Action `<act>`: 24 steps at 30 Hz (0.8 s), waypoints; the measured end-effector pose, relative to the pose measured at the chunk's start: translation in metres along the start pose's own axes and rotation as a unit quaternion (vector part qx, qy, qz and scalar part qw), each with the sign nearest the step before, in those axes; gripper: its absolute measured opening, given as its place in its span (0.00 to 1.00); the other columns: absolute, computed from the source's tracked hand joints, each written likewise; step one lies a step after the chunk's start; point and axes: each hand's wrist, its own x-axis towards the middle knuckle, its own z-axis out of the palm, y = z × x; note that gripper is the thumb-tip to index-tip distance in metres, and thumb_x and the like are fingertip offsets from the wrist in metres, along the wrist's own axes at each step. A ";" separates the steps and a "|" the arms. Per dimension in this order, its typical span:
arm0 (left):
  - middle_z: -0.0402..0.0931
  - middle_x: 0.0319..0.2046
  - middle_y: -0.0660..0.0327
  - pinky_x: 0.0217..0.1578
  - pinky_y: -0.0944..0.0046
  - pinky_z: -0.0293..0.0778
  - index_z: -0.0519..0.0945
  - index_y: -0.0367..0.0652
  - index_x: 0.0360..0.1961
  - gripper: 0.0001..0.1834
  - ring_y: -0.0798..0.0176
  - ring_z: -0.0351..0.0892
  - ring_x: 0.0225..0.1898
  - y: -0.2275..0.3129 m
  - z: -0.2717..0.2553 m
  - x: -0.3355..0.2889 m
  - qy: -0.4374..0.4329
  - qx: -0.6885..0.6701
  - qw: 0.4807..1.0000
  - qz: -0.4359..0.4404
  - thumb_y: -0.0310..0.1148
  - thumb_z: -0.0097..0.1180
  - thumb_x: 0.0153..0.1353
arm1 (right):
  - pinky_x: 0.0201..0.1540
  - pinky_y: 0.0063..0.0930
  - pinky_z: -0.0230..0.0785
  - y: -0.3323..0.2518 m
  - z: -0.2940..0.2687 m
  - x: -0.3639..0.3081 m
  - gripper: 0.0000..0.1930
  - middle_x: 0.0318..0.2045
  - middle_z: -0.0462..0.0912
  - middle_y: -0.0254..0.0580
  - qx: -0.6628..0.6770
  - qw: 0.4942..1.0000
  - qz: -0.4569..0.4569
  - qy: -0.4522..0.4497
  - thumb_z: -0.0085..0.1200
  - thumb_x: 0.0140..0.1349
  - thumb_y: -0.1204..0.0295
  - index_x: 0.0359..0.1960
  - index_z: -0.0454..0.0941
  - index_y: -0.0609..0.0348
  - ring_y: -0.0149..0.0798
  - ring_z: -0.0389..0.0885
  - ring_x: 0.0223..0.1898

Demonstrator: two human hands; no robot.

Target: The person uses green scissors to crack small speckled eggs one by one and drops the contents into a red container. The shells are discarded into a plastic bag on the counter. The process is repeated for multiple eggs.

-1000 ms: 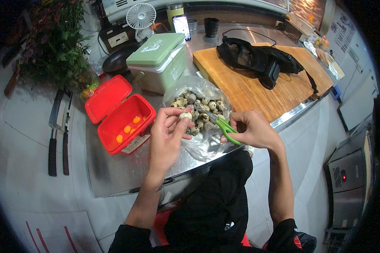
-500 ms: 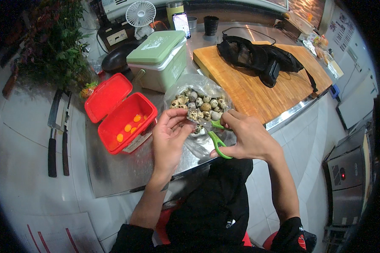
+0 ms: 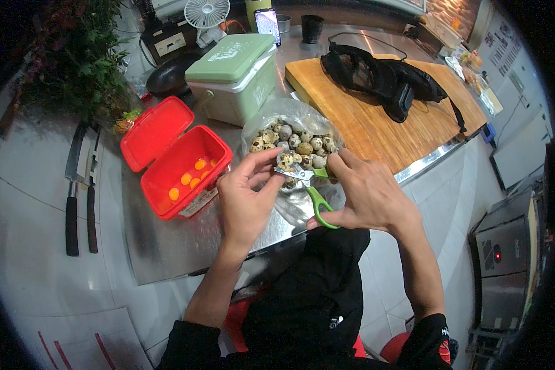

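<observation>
My left hand [image 3: 248, 196] pinches a speckled quail egg [image 3: 285, 161] between thumb and fingertips. In my right hand [image 3: 376, 192] is a pair of scissors [image 3: 316, 202] with green handles, thumb in one loop and fingers at the other. Their handles are spread, and the metal blades lie against the egg; whether the shell is cut I cannot tell. Just beyond both hands, a clear plastic bag [image 3: 270, 111] holds many quail eggs [image 3: 304, 148]. To the left stands a red plastic box [image 3: 160, 208], its lid [image 3: 157, 132] flipped back, with several orange yolks [image 3: 200, 164] inside.
A pale green cooler box [image 3: 231, 86] stands behind the bag. Black straps and a pouch [image 3: 382, 80] lie on a wooden board [image 3: 345, 129] at right. A fan [image 3: 206, 15] and phone [image 3: 267, 26] are at the back. Two knives [image 3: 73, 209] lie far left.
The scissor blades show more clearly beside the egg, and the handles look slightly wider apart. Both hands keep their holds. The whole view has shifted a little.
</observation>
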 end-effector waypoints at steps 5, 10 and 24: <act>0.87 0.55 0.52 0.58 0.62 0.86 0.83 0.29 0.63 0.23 0.62 0.89 0.55 -0.001 -0.002 -0.002 0.011 0.004 1.000 -0.002 0.11 0.65 0.68 | 0.42 0.59 0.79 0.002 0.000 0.000 0.47 0.41 0.84 0.61 0.028 1.000 0.003 -0.005 0.76 0.50 0.30 0.47 0.76 0.67 0.68 0.88 0.41; 0.89 0.53 0.51 0.58 0.62 0.86 0.84 0.29 0.61 0.20 0.62 0.90 0.54 0.000 0.000 -0.002 0.015 -0.029 0.999 -0.008 0.13 0.67 0.68 | 0.41 0.59 0.78 0.001 -0.001 -0.002 0.46 0.41 0.85 0.62 0.029 1.000 -0.003 0.004 0.75 0.51 0.30 0.46 0.76 0.66 0.68 0.88 0.40; 0.87 0.55 0.52 0.61 0.60 0.86 0.84 0.29 0.59 0.19 0.61 0.88 0.56 0.002 0.001 -0.004 0.038 -0.038 0.999 0.012 0.12 0.68 0.68 | 0.41 0.58 0.79 0.004 0.002 0.001 0.47 0.41 0.86 0.62 0.040 0.999 -0.005 -0.015 0.73 0.51 0.27 0.46 0.75 0.66 0.68 0.88 0.40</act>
